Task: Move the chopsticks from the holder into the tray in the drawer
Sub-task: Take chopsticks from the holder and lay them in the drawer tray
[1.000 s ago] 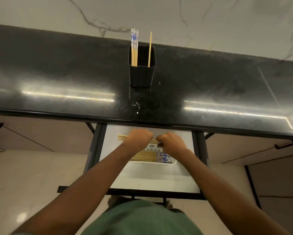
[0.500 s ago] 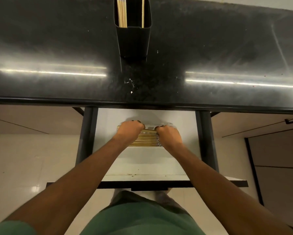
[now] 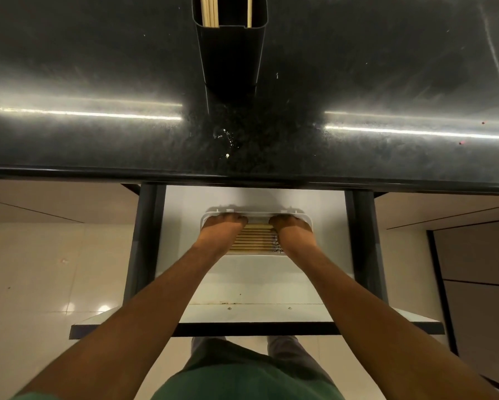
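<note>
A black holder [image 3: 231, 53] stands on the dark counter, with several chopsticks [image 3: 209, 10] at its left side and a single one [image 3: 249, 10] at its right. Below the counter an open white drawer [image 3: 257, 284] holds a white tray [image 3: 306, 217]. Several wooden chopsticks [image 3: 252, 239] lie side by side in it. My left hand [image 3: 220, 229] and my right hand [image 3: 294, 230] are both down in the tray at its far edge. Their fingers are curled around the ends of a pale pair of chopsticks [image 3: 257, 220] lying across between them. My fingertips are hidden.
The glossy black counter [image 3: 98, 67] overhangs the back of the drawer and has water drops [image 3: 223, 138] near its front edge. Dark drawer rails [image 3: 145, 241] run along both sides. The drawer front [image 3: 257, 329] is close to my body. Pale floor tiles lie to the left.
Both hands have gone down and back from above the tray to its far edge, carrying the chopsticks. The view has tilted down and closer, so the holder's top is cut off.
</note>
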